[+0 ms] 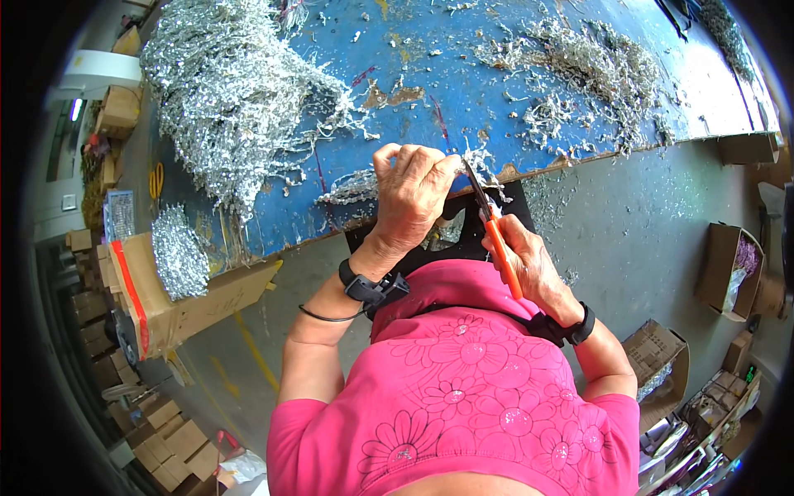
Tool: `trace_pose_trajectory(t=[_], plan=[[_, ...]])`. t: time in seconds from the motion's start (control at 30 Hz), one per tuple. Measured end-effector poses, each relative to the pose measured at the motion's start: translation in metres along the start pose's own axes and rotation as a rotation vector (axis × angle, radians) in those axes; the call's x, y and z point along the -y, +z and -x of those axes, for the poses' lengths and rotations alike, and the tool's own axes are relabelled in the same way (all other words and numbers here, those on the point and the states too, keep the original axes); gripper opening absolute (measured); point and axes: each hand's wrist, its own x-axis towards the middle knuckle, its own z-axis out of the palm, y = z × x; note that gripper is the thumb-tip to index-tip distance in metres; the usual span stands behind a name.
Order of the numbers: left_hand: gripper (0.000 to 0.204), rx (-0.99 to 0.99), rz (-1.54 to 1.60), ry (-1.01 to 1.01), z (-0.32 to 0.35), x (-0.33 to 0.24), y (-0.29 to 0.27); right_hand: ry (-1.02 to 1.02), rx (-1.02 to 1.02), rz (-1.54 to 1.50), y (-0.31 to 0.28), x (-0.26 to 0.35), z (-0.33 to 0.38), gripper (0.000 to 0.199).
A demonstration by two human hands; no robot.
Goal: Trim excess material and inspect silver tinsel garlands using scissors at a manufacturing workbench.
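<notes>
My left hand (411, 194) is closed at the near edge of the blue table, pinching a bunch of silver tinsel strands (351, 188). The strands trail out to the left of the hand, and short ends show beyond its fingertips. My right hand (530, 263) grips orange-handled scissors (499, 252), whose dark blades point up beside my left fingertips, against the tinsel ends. Whether the blades are apart cannot be made out. A large heap of silver tinsel (227, 91) lies on the table to the left of my hands.
Scattered tinsel scraps (608, 70) cover the right part of the blue table (397, 50). Yellow-handled scissors (156, 180) lie at the left edge. A cardboard box (178, 310) with a silver bundle on it stands at the left; another box (728, 269) is on the floor at right.
</notes>
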Motion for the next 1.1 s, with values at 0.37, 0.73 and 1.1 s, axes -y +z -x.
trace_pose_trajectory(t=[0.37, 0.73, 1.1], plan=[[0.035, -0.007, 0.004, 0.009, 0.004, -0.002, -0.002, -0.033, 0.148, 0.168, -0.01, 0.011, 0.002, 0.048], [0.035, -0.008, 0.013, 0.028, 0.002, -0.004, -0.004, -0.088, 0.236, 0.164, -0.015, 0.001, -0.001, 0.055], [0.034, 0.005, 0.055, 0.044, 0.001, -0.007, 0.001, 0.001, 0.127, 0.091, -0.009, 0.001, -0.006, 0.037]])
